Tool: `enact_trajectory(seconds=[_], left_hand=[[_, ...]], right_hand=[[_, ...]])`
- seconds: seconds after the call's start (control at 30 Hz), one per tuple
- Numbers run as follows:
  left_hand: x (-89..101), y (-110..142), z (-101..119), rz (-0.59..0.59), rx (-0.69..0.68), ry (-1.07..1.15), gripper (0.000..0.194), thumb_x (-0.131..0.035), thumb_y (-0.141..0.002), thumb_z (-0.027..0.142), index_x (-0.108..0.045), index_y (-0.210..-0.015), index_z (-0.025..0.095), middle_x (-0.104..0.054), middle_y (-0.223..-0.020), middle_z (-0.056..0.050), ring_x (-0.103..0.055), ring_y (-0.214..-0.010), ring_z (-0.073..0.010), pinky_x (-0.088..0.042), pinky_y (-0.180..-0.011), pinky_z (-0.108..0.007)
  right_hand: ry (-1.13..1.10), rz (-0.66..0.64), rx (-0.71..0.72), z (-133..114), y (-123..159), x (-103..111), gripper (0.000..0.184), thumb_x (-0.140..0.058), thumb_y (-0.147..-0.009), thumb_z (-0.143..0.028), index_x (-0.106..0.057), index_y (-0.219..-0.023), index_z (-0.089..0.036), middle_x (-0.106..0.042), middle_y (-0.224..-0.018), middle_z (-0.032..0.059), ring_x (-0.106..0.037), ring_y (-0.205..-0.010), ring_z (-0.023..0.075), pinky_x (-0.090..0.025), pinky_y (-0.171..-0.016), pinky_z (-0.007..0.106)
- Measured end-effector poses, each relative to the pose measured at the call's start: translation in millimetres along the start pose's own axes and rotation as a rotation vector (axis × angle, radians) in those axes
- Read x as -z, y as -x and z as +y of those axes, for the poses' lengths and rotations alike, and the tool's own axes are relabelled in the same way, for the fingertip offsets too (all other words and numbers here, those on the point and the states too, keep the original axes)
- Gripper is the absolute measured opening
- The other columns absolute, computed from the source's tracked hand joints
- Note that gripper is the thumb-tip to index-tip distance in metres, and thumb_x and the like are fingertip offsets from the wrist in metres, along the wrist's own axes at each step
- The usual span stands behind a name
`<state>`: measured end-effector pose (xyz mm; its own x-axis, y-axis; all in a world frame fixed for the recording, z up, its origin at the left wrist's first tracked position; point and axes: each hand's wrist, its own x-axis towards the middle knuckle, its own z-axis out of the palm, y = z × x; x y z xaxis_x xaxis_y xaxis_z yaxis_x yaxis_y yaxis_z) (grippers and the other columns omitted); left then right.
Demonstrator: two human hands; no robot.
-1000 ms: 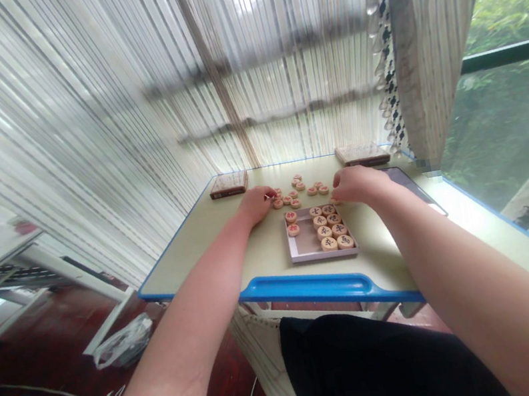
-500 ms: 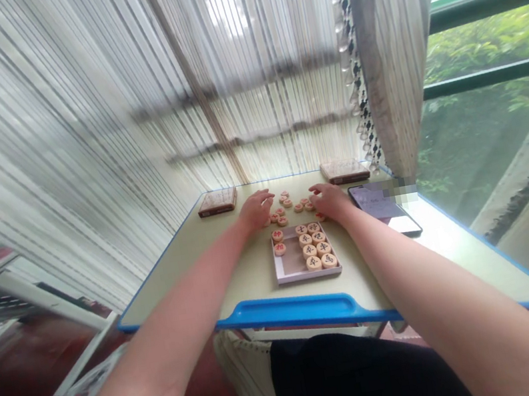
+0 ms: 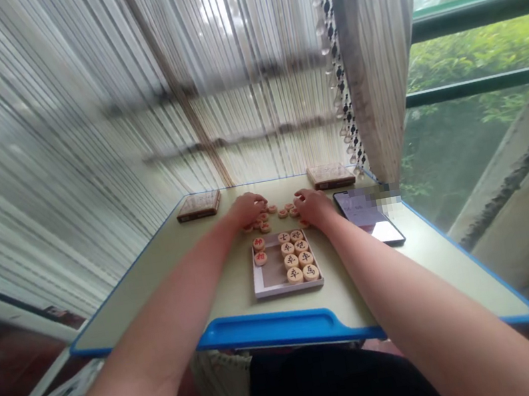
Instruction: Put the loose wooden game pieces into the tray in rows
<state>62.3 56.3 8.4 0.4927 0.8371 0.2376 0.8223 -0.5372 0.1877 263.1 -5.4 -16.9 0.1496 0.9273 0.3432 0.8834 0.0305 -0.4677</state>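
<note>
My left hand (image 3: 248,208) rests palm down at the far left side of a group of loose xiangqi pieces (image 3: 282,213). Its fingers are loosely bent and apart, with the tips beside the pieces. Opposite it, my right hand (image 3: 314,205) lies over the right end of the same group, fingers slightly spread; pieces partly under it are hidden. Nearer to me is a shallow white box (image 3: 274,288). Two columns of black-lettered pieces (image 3: 291,261) fill its right side. Two red-lettered pieces (image 3: 261,258) sit in its upper left corner.
A phone (image 3: 369,217) lies right of my right forearm. Two flat brown boxes, one at the back left (image 3: 199,205) and one at the back right (image 3: 330,175), stand on the table (image 3: 145,272). A blue tray edge (image 3: 270,324) runs along the front. A string curtain hangs behind.
Both hands have drawn slightly inward, and the far loose pieces now lie nearer me in a tighter row between them. The view has shifted right; the boxed pieces stay put.
</note>
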Motion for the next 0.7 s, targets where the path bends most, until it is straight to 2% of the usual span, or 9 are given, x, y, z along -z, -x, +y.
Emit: enact_trajectory(seconds=[0.13,0.3,0.43,0.6,0.7], left_hand=[[-0.8,12,-6,0.046,0.038,-0.039,0.037,-0.043,-0.083,0.033,-0.069,-0.105,0.022,-0.067,-0.098,-0.008,-0.059,-0.096,-0.0205,-0.044,-0.092,-0.032],[-0.2,19,-11,0.112,0.07,-0.017,0.045,-0.043,-0.076,0.016,-0.065,-0.115,0.021,-0.064,-0.108,-0.007,-0.058,-0.101,-0.019,-0.043,-0.095,-0.032],[5.1,20,-14,0.034,0.011,0.022,0.045,-0.045,-0.07,0.011,-0.069,-0.107,0.023,-0.064,-0.117,-0.003,-0.056,-0.109,-0.018,-0.042,-0.097,-0.028],[12.1,22,-11,-0.033,0.029,0.009,0.039,-0.046,-0.069,0.012,-0.073,-0.095,0.023,-0.07,-0.104,-0.003,-0.06,-0.1,-0.0191,-0.045,-0.091,-0.028],[14.0,22,-12,-0.02,0.041,0.018,0.039,-0.044,-0.069,0.011,-0.073,-0.094,0.02,-0.071,-0.099,-0.005,-0.062,-0.095,-0.0201,-0.047,-0.088,-0.031]], right_hand=[[-0.017,-0.021,-0.03,1,-1,0,0.037,-0.043,-0.083,-0.03,-0.061,-0.114,-0.021,-0.066,-0.109,0.0073,-0.054,-0.106,0.0238,-0.04,-0.089,0.034],[-0.024,-0.031,0.012,2,0,0,0.036,-0.046,-0.078,-0.025,-0.064,-0.11,-0.021,-0.068,-0.106,0.0057,-0.055,-0.105,0.0233,-0.04,-0.089,0.033],[-0.027,-0.032,0.013,2,0,1,0.036,-0.047,-0.078,-0.026,-0.065,-0.108,-0.021,-0.069,-0.103,0.0051,-0.056,-0.104,0.0235,-0.041,-0.088,0.033],[-0.023,-0.044,0.003,1,-1,2,0.036,-0.049,-0.077,-0.028,-0.065,-0.108,-0.021,-0.069,-0.102,0.0048,-0.056,-0.102,0.0226,-0.041,-0.088,0.033],[-0.016,-0.047,0.003,0,-1,3,0.036,-0.048,-0.077,-0.029,-0.065,-0.108,-0.021,-0.069,-0.102,0.0045,-0.056,-0.103,0.024,-0.041,-0.087,0.034]])
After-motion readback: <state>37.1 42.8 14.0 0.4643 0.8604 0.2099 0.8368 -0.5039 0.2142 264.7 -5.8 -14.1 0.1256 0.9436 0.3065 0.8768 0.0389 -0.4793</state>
